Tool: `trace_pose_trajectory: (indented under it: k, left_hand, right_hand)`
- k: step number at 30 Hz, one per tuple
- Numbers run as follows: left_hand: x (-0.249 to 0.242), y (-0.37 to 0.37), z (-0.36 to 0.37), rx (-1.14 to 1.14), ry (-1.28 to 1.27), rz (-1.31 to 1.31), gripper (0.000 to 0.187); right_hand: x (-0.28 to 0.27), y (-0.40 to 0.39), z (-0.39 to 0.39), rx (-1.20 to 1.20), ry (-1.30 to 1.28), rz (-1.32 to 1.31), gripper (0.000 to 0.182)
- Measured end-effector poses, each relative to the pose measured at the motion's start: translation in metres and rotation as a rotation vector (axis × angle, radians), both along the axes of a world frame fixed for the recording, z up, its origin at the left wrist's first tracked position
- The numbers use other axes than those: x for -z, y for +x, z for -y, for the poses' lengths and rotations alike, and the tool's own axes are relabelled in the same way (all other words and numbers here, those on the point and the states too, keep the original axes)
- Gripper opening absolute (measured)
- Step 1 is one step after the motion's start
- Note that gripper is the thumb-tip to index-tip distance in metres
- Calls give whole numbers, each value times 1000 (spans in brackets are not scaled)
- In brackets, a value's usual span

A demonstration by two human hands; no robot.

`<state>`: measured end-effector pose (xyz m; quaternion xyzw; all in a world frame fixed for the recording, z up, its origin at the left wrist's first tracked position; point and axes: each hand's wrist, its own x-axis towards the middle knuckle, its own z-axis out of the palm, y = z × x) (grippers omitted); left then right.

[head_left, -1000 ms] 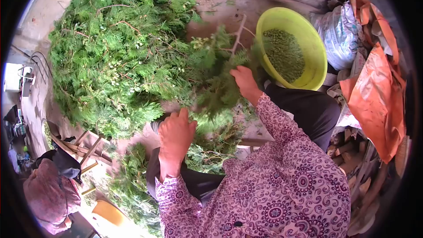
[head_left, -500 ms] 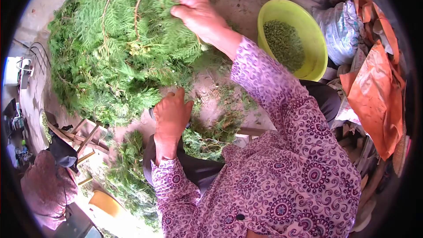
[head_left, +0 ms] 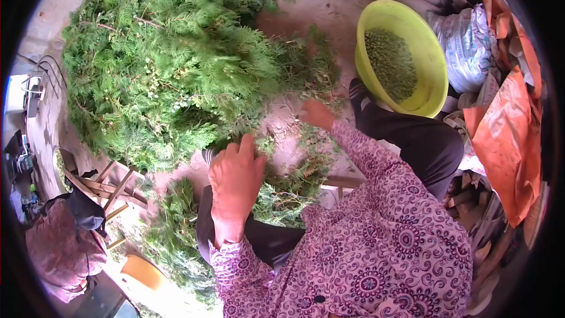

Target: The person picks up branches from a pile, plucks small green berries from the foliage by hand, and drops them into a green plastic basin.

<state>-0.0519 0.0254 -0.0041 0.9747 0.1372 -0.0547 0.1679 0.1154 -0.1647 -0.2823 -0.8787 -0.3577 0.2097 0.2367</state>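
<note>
My left hand (head_left: 236, 171) is over my lap, back upward, at the near edge of a large heap of green conifer branches (head_left: 176, 76). Its fingers point forward, loosely bent and slightly apart, and no object shows in them. To the right of the heap, my right hand (head_left: 318, 115) is above the littered ground; motion blurs its fingers, so what they hold cannot be made out. Small pale green cones show among the flat, feathery foliage. Beyond my right knee, a yellow-green basin (head_left: 432, 62) stands tilted with many small green cones (head_left: 389, 65) inside.
White sacks (head_left: 465, 47) and an orange sheet (head_left: 500, 147) lie at the right. A wooden frame (head_left: 109, 182) stands on the left, near a dark cloth-covered object (head_left: 65, 247) and an orange-yellow container (head_left: 141, 271). More cut branches (head_left: 176, 235) lie beside my left leg.
My right hand has let go of the branch it held over the heap and drawn back toward me. The branch's foliage rests on the heap. My left hand's fingers have extended somewhat.
</note>
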Motion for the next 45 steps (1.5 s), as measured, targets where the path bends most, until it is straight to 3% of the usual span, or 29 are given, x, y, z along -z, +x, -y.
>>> trace_pose_trajectory:
  k: [6, 8, 11, 13, 14, 17, 20, 22, 23, 24, 26, 27, 30, 33, 35, 37, 39, 40, 42, 45]
  left_hand:
    - [-5, 0, -10, -119, 47, -91, 37]
    - [-3, 2, -10, -118, 61, -82, 40]
    - [-3, 5, -7, -84, 0, -95, 42]
    - [-5, 5, -8, -93, -23, -105, 42]
    - [-5, 5, -9, -103, -41, -106, 43]
    - [-4, 1, -11, -110, -16, -115, 44]
    - [-3, -4, -12, -110, -6, -117, 45]
    - [-2, -7, -12, -113, -15, -129, 46]
    - [-2, -7, -13, -114, -21, -118, 46]
    - [-2, -7, -12, -111, -20, -120, 46]
    - [0, -9, -11, -117, -9, -110, 46]
    - [0, -9, -11, -119, -10, -117, 46]
    - [-2, -8, -11, -142, -55, -148, 41]
    - [-2, -7, -12, -104, -15, -109, 44]
    - [-1, -9, -13, -106, -23, -95, 43]
    - [-2, -11, -14, -127, -48, -100, 41]
    - [-2, -11, -15, -143, -75, -97, 39]
    - [-2, -11, -15, -141, -55, -103, 38]
    - [-1, -12, -13, -136, -33, -89, 37]
    - [2, -12, -11, -113, -23, -78, 37]
  right_hand:
    - [56, -38, -10, 211, -208, -183, 33]
    - [75, -46, -19, 234, -168, -160, 30]
    - [88, -50, -31, 296, -344, -185, 30]
    - [84, -51, -33, 255, -360, 86, 33]
    - [89, -49, -29, 256, -365, 81, 33]
    - [97, -43, -20, 305, -378, -102, 17]
    - [97, -58, -23, 288, -203, -215, 12]
    - [99, -71, -34, -214, -188, 0, 15]
    - [99, -75, -37, -310, -153, 70, 13]
    - [128, -81, -39, -307, -152, 67, 13]
    - [232, -104, -41, 3, 399, -331, 15]
    - [250, -114, -50, 175, 361, -410, 10]
    - [116, -99, -77, 79, -122, -114, 9]
    - [162, -110, -91, 13, -328, 72, 10]
    - [160, -113, -84, 50, -233, 31, 10]
    - [125, -103, -79, 93, -134, -7, 10]
    - [56, -78, -73, 35, -211, -403, 12]
    - [36, -74, -68, 37, -209, -390, 12]
    - [3, -74, -55, 308, 50, -928, 11]
    - [-45, -74, -41, 334, 207, -1035, 10]
